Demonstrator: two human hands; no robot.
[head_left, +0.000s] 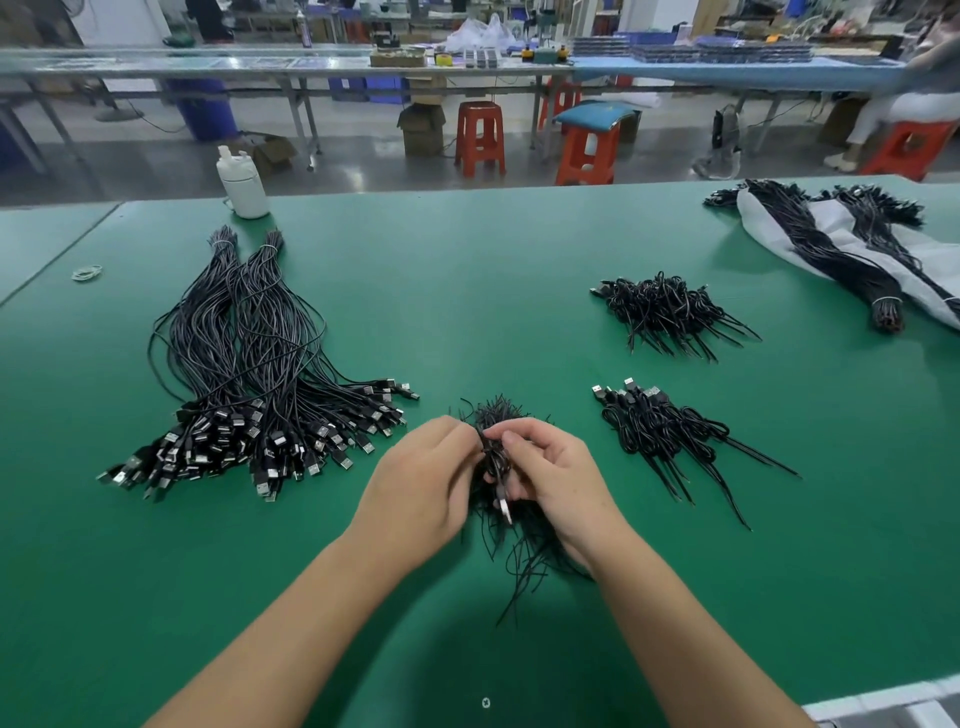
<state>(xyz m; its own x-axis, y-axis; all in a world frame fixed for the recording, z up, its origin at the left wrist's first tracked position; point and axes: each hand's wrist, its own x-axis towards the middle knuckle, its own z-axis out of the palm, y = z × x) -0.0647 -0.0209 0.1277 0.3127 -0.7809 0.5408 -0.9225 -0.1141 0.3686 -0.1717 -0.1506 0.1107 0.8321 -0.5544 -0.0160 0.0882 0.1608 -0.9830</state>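
Head view: cable bundle (493, 452) sits between left hand (421, 483) and right hand (556, 467), both grips pinching it.

This is a factory assembly floor. The long workbench (467, 291) has a green mat, heaped with black USB cables (249, 415) tied off in batches, and a person grips one bundle of short cables (496, 413). Behind stand more long benches (291, 65), red plastic stools (479, 137), cardboard boxes (422, 130) and blue bins (384, 88) on polished concrete.
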